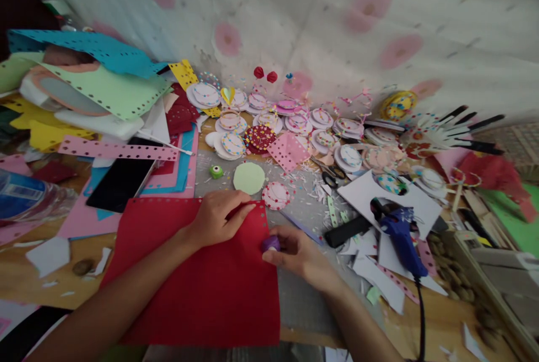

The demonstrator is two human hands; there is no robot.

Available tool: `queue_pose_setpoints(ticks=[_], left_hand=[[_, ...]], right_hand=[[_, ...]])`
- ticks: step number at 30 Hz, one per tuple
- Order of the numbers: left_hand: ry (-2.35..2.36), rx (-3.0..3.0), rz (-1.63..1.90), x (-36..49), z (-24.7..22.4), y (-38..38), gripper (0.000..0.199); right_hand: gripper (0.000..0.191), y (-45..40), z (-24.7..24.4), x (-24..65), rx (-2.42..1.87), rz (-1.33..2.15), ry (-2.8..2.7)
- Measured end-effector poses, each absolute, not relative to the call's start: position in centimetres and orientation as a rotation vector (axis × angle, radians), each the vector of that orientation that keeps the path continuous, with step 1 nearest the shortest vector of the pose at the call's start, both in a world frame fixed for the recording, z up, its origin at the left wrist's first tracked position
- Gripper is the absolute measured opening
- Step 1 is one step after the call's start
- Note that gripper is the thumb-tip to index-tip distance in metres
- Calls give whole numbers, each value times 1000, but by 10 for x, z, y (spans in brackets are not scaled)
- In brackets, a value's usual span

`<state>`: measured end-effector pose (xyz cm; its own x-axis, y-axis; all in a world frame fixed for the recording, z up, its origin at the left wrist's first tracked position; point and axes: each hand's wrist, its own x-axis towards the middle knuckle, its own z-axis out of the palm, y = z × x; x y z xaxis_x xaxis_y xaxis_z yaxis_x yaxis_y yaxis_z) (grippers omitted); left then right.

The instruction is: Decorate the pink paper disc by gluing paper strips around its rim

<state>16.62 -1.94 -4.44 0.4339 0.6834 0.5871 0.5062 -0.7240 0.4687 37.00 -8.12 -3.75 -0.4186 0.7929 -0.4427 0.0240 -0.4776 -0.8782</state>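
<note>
A large red sheet of paper (pixel 197 289) lies before me, with small punched holes along its top edge and upper right edge. My left hand (pixel 223 216) rests on its upper part, fingers closed together near the top right corner. At the sheet's right edge my right hand (pixel 295 250) grips a small purple craft punch (pixel 270 245) between thumb and fingers. Just beyond the sheet are a pale green paper disc (pixel 249 178), a white disc with red dots (pixel 275 195) and a small green punch (pixel 216 172).
Several small decorated paper hats (pixel 233 145) stand along the back. A blue glue gun (pixel 402 238) lies on white paper at right, its cord running forward. Scissors (pixel 332 175) lie mid-right. At left are a phone (pixel 121 183), a plastic bottle (pixel 25 196) and stacked coloured paper (pixel 126 90).
</note>
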Motion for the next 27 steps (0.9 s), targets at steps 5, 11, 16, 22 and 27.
queue_pose_setpoints(ticks=[5,11,16,22,27], left_hand=[[1032,2483,1191,167,-44,-20,7],[1012,2505,1157,167,-45,-21,6],[1001,2502,1164,167,-43,-19,8],[1048,2543,1192,161,-38,-18,7],[1031,2646,1193,160,-31,-16,8]], right_hand=[[40,-82,-39,367,-1277,1891,-1160],[38,-84,-40,364,-1279,1817,-1185],[37,-83,-40,365,-1222,1882,-1181],[39,-83,-34,373,-1201,2030,-1135],[39,-83,-37,375,-1258,1966,-1213]])
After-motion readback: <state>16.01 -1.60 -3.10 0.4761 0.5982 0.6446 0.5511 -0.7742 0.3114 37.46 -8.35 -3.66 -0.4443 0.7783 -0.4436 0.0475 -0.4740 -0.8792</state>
